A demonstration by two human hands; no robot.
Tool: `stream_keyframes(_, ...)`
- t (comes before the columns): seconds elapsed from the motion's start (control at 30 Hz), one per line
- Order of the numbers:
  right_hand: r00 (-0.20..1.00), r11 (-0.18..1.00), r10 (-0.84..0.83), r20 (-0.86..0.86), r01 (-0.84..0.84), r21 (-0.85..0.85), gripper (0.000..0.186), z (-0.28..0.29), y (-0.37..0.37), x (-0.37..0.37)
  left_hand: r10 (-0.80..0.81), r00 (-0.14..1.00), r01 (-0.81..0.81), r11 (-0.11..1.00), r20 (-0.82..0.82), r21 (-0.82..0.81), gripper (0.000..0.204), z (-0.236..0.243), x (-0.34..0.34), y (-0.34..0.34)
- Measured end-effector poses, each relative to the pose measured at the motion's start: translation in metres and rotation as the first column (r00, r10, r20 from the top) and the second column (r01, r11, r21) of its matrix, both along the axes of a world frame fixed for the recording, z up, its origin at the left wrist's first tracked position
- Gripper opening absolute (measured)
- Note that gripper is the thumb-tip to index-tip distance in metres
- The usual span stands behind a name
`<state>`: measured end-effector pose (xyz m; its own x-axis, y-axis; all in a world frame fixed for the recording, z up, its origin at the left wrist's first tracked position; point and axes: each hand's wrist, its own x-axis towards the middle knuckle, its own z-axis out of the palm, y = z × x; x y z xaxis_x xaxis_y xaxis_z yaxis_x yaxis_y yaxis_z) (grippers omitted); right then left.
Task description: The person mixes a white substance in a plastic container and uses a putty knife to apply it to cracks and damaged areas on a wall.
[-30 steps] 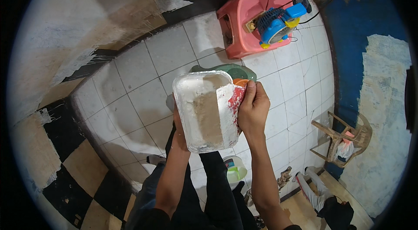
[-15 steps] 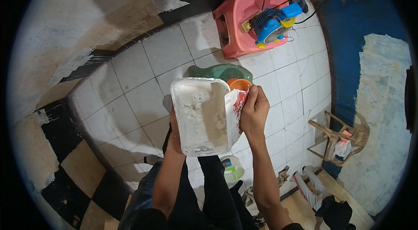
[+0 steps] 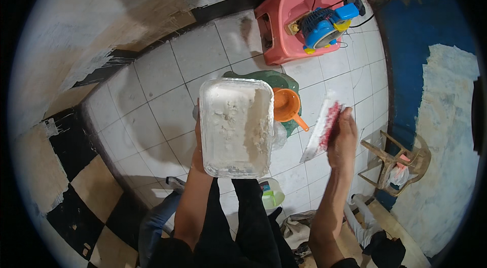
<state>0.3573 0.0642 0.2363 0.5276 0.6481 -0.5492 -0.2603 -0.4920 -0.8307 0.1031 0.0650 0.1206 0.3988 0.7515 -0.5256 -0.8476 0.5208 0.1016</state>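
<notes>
The left grip [image 3: 197, 138] is supporting the tub [image 3: 236, 173] of white paste [image 3: 225, 138] at centre, fingers apparently hidden beneath; the right grip [image 3: 344, 141] is holding a smeared scraper [image 3: 323, 130] apart, to the right. Keeping the tub level and the scraper firmly pinched should be limiting drips.

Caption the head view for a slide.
Left hand supports a tub of whitish paste; right hand holds a spreader.
</notes>
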Motion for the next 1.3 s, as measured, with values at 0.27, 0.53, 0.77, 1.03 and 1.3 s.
stream_keyframes(0.27, 0.795, 0.795, 0.282, 0.538, -0.507, 0.333, 0.03, 0.065, 0.025, -0.01, -0.165, 0.985, 0.166, 0.986, 0.042, -0.015, 0.062, 0.023, 0.015, 0.019)
stream_keyframes(0.53, 0.307, 0.605, 0.457, 0.835, -0.796, -0.038, 0.01, 0.062, 0.051, -0.008, -0.276, 0.937, 0.27, 0.961, 0.213, 0.057, 0.064, 0.034, 0.012, 0.024)
stream_keyframes(0.77, 0.31, 0.629, 0.582, 0.752, -0.758, -0.174, 0.011, 0.051, 0.036, -0.011, -0.218, 0.959, 0.22, 0.976, 0.181, 0.011, 0.063, 0.02, 0.019, 0.022)
stream_keyframes(1.03, 0.343, 0.625, 0.649, 0.679, -0.749, -0.219, 0.013, 0.051, 0.011, -0.019, -0.057, 0.966, 0.058, 0.998, 0.254, 0.002, 0.055, 0.005, 0.027, 0.02)
stream_keyframes(1.3, 0.355, 0.685, 0.592, 0.723, -0.695, -0.219, 0.01, 0.06, -0.022, -0.038, 0.011, 0.979, 0.002, 0.998, 0.202, -0.066, 0.056, 0.009, 0.032, 0.021)
